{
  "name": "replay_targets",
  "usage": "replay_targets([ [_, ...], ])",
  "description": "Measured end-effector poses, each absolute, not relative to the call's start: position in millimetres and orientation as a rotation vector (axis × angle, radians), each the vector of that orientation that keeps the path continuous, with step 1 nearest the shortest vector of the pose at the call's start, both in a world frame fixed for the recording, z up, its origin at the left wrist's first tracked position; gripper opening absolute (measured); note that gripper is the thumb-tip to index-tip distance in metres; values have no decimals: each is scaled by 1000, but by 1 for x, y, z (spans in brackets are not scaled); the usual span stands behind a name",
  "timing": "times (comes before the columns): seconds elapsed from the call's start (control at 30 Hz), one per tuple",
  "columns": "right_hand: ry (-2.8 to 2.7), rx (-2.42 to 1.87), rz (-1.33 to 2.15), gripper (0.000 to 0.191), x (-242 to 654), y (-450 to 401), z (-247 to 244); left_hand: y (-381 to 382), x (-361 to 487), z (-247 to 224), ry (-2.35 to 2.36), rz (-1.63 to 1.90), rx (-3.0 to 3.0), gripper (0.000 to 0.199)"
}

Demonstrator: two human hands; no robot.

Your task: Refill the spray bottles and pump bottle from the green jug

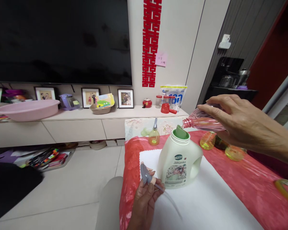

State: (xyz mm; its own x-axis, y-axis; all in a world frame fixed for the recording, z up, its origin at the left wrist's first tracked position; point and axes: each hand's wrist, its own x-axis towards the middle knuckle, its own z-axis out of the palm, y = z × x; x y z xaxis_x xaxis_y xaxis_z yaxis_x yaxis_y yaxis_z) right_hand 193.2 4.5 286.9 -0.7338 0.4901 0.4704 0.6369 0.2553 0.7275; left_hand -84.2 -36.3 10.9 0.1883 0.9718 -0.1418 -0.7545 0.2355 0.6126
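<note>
My right hand [235,119] is wrapped round a clear pinkish bottle [206,120], tilted almost level. Its ridged neck rests over the green spout of a pale green detergent jug [180,163], and clear liquid shows at the mouth. The jug stands upright and uncapped on a white sheet [206,207]. Low in front of the jug, my left hand [146,195] pinches a grey spray head [146,176] by its collar, with the thin clear tube trailing down to the right. My left fingertips are close to the jug's lower left edge.
Red plastic [249,174] covers the table. A small yellowish spray bottle [154,137] stands behind the jug; yellowish bottles [207,141] lie right. Yellow tape [286,190] sits at the right edge. Beyond, a white cabinet [74,129] holds a pink basin [28,109] and photo frames.
</note>
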Motion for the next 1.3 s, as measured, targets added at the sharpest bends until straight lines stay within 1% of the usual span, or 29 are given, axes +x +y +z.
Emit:
replay_targets([
  [0.17, -2357, -1084, -1504, 61, 194, 4, 287, -36, -84, 11, 570, 1272, 453, 48],
  [0.37, -2357, -1088, -1556, 64, 194, 4, 290, -37, -84, 16, 576, 1278, 463, 46],
  [0.73, -2356, -1072, -1550, 67, 193, 6, 292, -37, -84, 17, 583, 1276, 474, 47],
  [1.3, -2345, -1031, -1622, 53, 190, 7, 294, -37, -85, 20, 594, 1278, 477, 49],
])
